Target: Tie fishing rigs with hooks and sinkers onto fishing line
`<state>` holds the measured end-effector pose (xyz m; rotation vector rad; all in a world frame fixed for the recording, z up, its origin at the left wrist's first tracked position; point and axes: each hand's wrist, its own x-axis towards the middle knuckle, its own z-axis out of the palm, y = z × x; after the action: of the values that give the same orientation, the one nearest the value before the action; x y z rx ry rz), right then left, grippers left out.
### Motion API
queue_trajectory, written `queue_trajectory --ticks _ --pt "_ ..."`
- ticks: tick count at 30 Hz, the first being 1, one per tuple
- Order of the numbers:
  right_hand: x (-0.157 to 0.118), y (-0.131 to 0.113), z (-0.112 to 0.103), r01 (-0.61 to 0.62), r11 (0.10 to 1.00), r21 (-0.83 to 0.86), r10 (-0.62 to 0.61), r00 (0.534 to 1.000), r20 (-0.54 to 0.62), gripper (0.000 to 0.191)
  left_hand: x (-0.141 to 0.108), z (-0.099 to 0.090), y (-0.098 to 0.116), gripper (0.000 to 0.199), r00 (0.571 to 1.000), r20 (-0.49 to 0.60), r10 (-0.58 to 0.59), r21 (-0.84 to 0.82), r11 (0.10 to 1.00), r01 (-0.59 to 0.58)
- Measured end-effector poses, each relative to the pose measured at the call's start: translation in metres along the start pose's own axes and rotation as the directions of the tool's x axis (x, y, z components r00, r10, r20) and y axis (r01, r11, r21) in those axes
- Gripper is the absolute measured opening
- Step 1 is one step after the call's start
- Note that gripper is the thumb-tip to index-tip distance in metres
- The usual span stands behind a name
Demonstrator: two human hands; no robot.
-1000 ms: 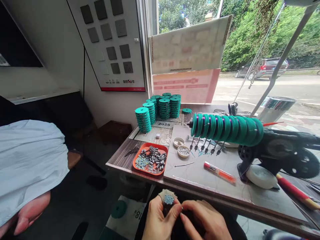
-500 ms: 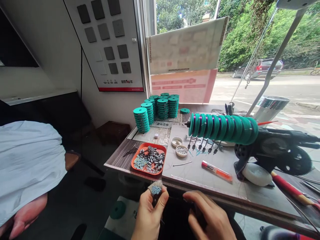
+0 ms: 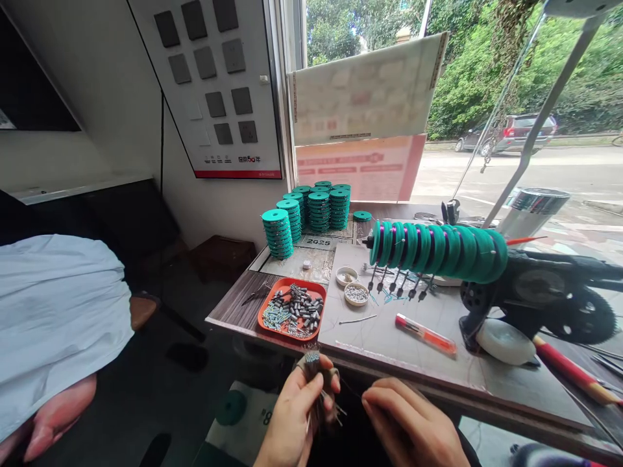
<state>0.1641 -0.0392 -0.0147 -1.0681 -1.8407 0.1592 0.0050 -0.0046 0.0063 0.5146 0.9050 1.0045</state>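
Observation:
My left hand is closed around a tight bundle of thin wire-like rods with bluish-grey ends on top. A brownish wrap shows around it, and loose thin ends stick out below my thumb. To the right, my right hand has its thumb and fingertips pinched together. A faint thin line runs from the bundle to that pinch. Both hands are in front of the table edge, below an orange-red tray of metal sinkers and small fittings.
Green foam spools stand in stacks at the back. A row of green line-wound discs sits on a black winding machine. Small dishes, an orange tube and a red-handled tool lie about. A person in white cloth is at left.
My left hand has shifted slightly right and turned, tilting the bundle so its lower loose ends show. My right hand's fingers have drawn closer together.

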Motion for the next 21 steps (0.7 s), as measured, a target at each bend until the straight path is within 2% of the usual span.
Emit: queue_trajectory --ticks 3,6,14,21 --pt "-0.002 -0.002 0.000 0.077 0.994 -0.075 -0.079 0.997 -0.018 0.011 0.001 -0.003 -0.004 0.035 0.994 0.049 -0.096 -0.094 0.991 0.100" --pt "-0.003 -0.002 0.000 0.122 0.982 -0.144 -0.129 0.991 -0.040 0.013 0.001 -0.007 -0.011 0.034 0.986 0.090 -0.138 -0.072 0.987 0.145" --pt "-0.003 -0.002 0.005 0.168 0.975 -0.145 -0.169 0.986 0.009 0.017 0.005 -0.009 -0.032 0.050 0.995 -0.016 -0.102 0.119 0.988 0.103" --pt "-0.003 -0.003 0.005 0.175 0.970 -0.166 -0.176 0.984 0.009 0.018 0.008 -0.014 -0.035 0.045 0.992 -0.032 -0.123 0.078 0.989 0.125"
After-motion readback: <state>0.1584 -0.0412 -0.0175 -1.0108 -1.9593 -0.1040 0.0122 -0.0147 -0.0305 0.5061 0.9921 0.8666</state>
